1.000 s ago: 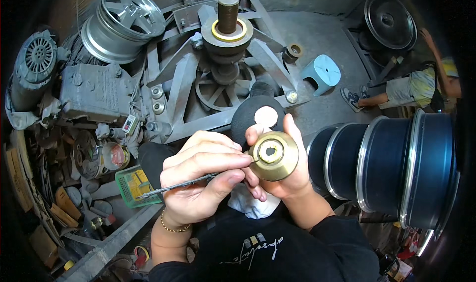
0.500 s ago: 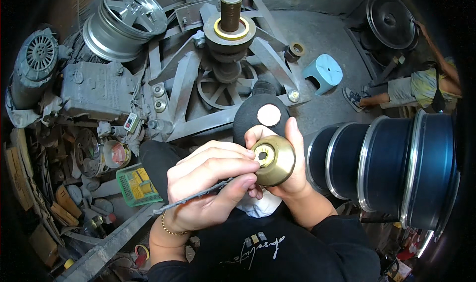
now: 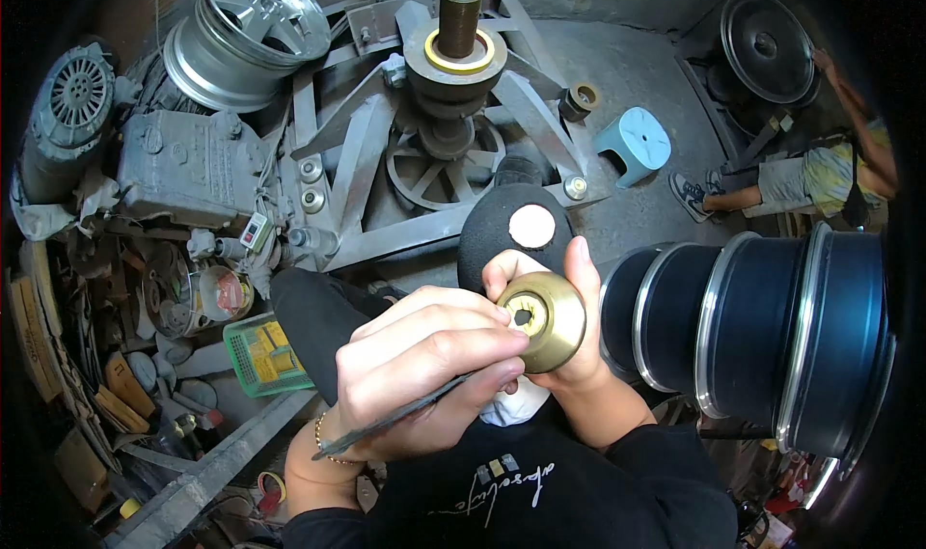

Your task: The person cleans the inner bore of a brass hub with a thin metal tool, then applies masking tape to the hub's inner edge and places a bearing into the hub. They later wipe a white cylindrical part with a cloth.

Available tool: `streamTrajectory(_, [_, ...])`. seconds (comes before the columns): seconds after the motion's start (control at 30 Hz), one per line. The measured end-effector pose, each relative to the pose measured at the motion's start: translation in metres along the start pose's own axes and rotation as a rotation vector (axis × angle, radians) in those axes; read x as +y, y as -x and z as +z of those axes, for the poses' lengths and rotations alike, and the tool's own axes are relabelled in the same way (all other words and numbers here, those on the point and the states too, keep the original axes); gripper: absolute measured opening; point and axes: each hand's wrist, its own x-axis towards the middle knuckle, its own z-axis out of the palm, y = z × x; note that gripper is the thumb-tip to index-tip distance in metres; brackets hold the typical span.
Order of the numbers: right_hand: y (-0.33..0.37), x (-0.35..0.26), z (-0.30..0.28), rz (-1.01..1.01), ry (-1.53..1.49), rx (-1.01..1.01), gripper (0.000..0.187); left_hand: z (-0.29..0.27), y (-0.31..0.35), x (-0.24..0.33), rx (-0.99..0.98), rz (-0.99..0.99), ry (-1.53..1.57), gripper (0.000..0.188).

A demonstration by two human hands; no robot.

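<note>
While your right hand angles in from the lower right, palm turned up, it cradles the brass-coloured piece, thumb raised along the right flank and index finger curled round the far edge. That grip is closed round the piece, which tilts its holed face up and to your left, just above your lap. Across from it is your left hand, back of the hand up, a gold bracelet at the wrist. Its fingers lie close together over the thumb, pinching 1 thin dark tool that slants back down toward the wrist. Those fingertips sit right by the hole, the tool's tip hidden from view. Both hands meet near your knee, and 1 white cloth shows below them.
</note>
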Motion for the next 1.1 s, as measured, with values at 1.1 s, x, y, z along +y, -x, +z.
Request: streamTrajectory(1.1, [-0.0026,0.0024,-0.0049,-0.02,0.068,-0.109,0.077,0.0056,0.0071,-0.0012,0.031,-0.072,0.007,0.01])
